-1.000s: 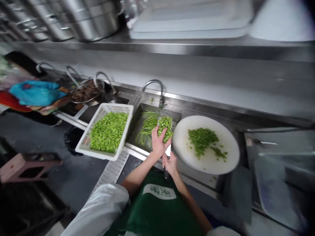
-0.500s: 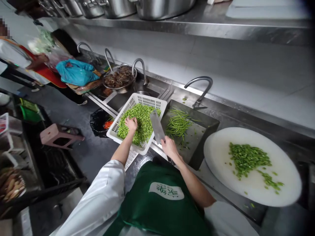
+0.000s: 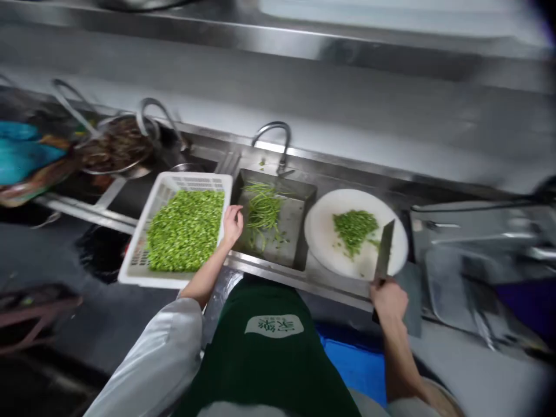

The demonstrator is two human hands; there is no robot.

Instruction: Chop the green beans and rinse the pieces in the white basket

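Observation:
My right hand (image 3: 388,299) grips the handle of a cleaver (image 3: 384,252). Its broad blade points up over the right part of the round white cutting board (image 3: 319,223), beside a pile of chopped green stalks (image 3: 355,229). My left hand (image 3: 233,225) is at the right rim of a white plastic basket (image 3: 141,234), its fingers loosely bent and apart, with nothing visible in them. Chopped green pieces (image 3: 186,231) fill much of the basket. Long uncut green stalks (image 3: 263,208) lie in the metal sink (image 3: 289,237) between basket and board.
A curved faucet (image 3: 278,130) rises behind the sink. Farther left, a bowl of dark food (image 3: 117,145) and a blue bag (image 3: 26,153) are blurred. Metal trays (image 3: 460,278) lie right of the board. A metal shelf (image 3: 278,40) spans the wall above.
My view has swung right. The cleaver has moved from beside the basket to over the cutting board. My left hand has lifted off the chopped greens and shifted to the basket's right rim.

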